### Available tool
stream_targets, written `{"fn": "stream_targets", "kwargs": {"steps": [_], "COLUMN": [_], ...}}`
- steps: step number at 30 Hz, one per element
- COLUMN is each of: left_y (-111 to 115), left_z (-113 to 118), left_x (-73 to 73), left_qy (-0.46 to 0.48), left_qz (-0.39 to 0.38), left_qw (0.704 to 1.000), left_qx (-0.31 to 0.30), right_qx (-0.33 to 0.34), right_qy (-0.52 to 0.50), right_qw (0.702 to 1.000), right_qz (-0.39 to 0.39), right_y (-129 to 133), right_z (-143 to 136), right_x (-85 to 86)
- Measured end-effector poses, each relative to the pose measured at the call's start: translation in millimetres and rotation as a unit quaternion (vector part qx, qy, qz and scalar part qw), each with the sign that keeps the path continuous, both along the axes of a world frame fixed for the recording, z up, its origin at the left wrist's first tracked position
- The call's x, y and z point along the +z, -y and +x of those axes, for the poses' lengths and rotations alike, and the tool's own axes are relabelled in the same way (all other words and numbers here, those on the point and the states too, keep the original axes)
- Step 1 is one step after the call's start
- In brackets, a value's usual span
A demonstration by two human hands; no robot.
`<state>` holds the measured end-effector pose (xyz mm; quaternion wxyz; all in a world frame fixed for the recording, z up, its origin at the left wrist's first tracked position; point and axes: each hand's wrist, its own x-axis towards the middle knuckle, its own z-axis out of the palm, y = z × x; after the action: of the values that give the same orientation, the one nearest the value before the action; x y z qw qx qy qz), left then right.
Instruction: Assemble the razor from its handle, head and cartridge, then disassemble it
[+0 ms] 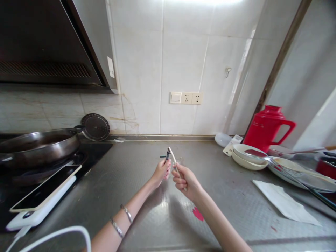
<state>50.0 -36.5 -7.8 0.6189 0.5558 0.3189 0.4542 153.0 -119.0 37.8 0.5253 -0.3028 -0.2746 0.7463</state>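
Above the middle of the metal counter, my two hands meet almost side by side. My left hand is closed around a small dark, slim tool; its top sticks up past the fingers, with a thin dark green piece pointing left. Its kind is too small to make out. Pinched in my right hand is a thin cream-white stick, tilted up and left. The stick's tip touches or nearly touches the dark tool's top; I cannot tell which. My fingers hide the lower parts of both.
On the left, a steel pan sits on the black stove, with a phone on a white device and cable in front. To the right stand a red thermos, stacked bowls, plates with utensils and a white napkin.
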Motion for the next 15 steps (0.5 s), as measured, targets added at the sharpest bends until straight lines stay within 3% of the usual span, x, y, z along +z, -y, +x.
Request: {"fn": "stream_targets", "kwargs": {"steps": [5, 10, 15], "left_y": [-0.8, 1.4, -1.1], "left_z": [0.3, 1.6, 1.2], "left_x": [-0.4, 0.8, -2.5], "left_qy": [0.012, -0.008, 0.006], "left_qz": [-0.009, 0.007, 0.018], "left_qw": [1.000, 1.000, 0.999], "left_qx": [0.017, 0.014, 0.027], "right_qx": [-0.018, -0.030, -0.031], "right_qy": [-0.026, -0.067, -0.068], "right_qw": [0.999, 0.997, 0.997], "right_qz": [-0.031, -0.008, -0.022], "right_y": [20.1, 14.1, 21.8], "right_z": [-20.5, -19.3, -32.8], "right_x": [-9.7, -0.3, -12.3]}}
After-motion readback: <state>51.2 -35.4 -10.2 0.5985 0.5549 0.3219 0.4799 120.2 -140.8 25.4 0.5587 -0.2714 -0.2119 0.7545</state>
